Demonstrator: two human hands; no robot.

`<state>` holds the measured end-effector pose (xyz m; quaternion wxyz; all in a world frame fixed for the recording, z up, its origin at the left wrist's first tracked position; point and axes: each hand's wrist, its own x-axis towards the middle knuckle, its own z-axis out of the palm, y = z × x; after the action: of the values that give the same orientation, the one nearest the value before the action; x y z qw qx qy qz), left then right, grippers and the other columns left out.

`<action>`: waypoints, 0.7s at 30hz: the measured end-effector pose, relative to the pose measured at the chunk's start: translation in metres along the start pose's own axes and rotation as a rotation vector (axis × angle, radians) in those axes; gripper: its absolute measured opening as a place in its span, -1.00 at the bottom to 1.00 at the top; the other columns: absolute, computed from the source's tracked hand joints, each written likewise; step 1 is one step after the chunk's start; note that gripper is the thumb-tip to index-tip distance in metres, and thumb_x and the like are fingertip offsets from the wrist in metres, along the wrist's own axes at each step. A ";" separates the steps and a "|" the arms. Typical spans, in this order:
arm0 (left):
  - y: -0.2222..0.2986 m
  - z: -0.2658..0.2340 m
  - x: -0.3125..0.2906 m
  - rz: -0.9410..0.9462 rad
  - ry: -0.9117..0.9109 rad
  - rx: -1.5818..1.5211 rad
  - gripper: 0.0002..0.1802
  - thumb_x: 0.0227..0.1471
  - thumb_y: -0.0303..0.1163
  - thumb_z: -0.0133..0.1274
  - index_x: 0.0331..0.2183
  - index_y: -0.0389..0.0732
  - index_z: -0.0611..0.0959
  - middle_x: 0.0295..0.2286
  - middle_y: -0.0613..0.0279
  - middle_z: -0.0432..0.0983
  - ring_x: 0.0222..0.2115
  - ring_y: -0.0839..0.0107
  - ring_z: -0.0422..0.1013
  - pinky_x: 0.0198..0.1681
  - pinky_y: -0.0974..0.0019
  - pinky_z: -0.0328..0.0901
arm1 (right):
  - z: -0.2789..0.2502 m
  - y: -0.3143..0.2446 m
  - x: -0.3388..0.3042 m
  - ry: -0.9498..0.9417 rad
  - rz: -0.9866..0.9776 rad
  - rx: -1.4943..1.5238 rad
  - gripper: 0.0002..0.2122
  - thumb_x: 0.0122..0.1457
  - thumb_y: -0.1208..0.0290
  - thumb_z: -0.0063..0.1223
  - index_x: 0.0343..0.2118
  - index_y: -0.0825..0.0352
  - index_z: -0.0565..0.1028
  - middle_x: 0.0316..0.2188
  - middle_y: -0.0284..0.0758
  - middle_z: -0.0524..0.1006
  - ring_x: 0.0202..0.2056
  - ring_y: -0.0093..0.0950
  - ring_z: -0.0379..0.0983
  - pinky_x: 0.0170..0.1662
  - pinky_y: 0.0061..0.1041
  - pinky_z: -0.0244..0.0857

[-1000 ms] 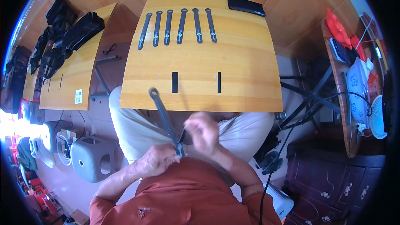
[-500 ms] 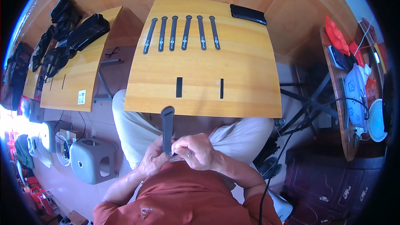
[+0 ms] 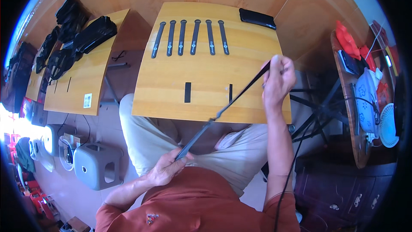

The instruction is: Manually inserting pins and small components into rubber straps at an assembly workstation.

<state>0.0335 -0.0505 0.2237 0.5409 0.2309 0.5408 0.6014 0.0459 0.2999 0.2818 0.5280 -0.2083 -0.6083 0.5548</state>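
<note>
A dark grey strap (image 3: 195, 138) is pinched at its lower end in my left hand (image 3: 168, 166), low over my lap. My right hand (image 3: 280, 77) is raised over the table's right side, closed on the far end of a narrow black band (image 3: 246, 89). Band and strap meet at the slotted end of the strap, and the pair runs in a straight slanting line between my hands, across the table's front edge. Several matching grey straps (image 3: 194, 38) lie in a row on the far part of the wooden table (image 3: 210, 71).
Two short black strips (image 3: 187, 92) lie nearer on the table. A black pouch (image 3: 257, 18) sits at its far right corner. Black bags (image 3: 94, 34) rest on a second table at left, above a grey stool (image 3: 96, 167). A cable (image 3: 296, 157) hangs at my right.
My right hand has moved from beside my left hand up and right, drawing out the black band. The grey strap has tilted from upright to slanting right.
</note>
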 end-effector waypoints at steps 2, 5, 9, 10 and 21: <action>-0.006 -0.002 -0.003 0.007 0.001 -0.008 -0.78 0.37 -0.33 -0.16 -0.05 -0.21 0.46 -0.61 0.49 0.20 -0.62 0.68 0.13 -0.56 0.53 0.10 | -0.015 0.026 0.039 0.041 -0.233 -0.113 -0.82 0.33 0.40 0.05 -0.40 0.35 0.41 -0.63 -0.50 0.35 -0.72 -0.79 0.15 -0.70 -0.72 -0.01; -0.017 -0.008 -0.007 0.024 -0.012 0.011 -0.73 0.38 -0.29 -0.18 -0.02 -0.22 0.45 -0.58 0.47 0.21 -0.61 0.67 0.13 -0.55 0.53 0.10 | -0.052 0.034 0.104 0.216 -0.155 -0.076 -0.80 0.34 0.35 0.05 -0.37 0.38 0.46 -0.62 -0.52 0.34 -0.63 -0.76 0.20 -0.57 -0.68 0.10; -0.023 -0.016 -0.013 -0.021 0.051 -0.222 -0.55 0.38 -0.08 -0.24 0.03 -0.25 0.42 -0.54 0.43 0.17 -0.59 0.62 0.07 -0.54 0.53 0.08 | -0.051 0.044 0.119 0.142 -0.492 -0.546 -0.83 0.30 0.33 0.11 -0.30 0.36 0.52 -0.58 -0.39 0.48 -0.59 -0.60 0.34 -0.50 -0.53 0.24; -0.023 -0.016 -0.012 0.025 0.039 -0.279 -0.49 0.38 -0.01 -0.26 0.04 -0.26 0.42 -0.53 0.42 0.16 -0.58 0.61 0.05 -0.53 0.53 0.06 | -0.046 0.047 0.117 0.113 -0.614 -0.662 -0.83 0.28 0.32 0.13 -0.28 0.34 0.54 -0.56 -0.33 0.53 -0.57 -0.54 0.42 -0.46 -0.47 0.29; -0.023 -0.011 0.004 0.011 0.110 -0.268 -0.43 0.36 0.02 -0.23 0.06 -0.30 0.44 -0.46 0.39 0.24 -0.52 0.57 0.14 -0.46 0.49 0.12 | -0.043 0.133 0.053 -0.571 -0.519 -0.911 -0.88 0.15 0.36 0.22 -0.35 0.23 0.50 -0.52 -0.24 0.58 -0.49 -0.21 0.54 -0.45 -0.24 0.38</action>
<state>0.0317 -0.0553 0.1981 0.5330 0.1261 0.4830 0.6831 0.0200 0.4033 0.1775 0.3191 -0.1010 -0.9340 0.1249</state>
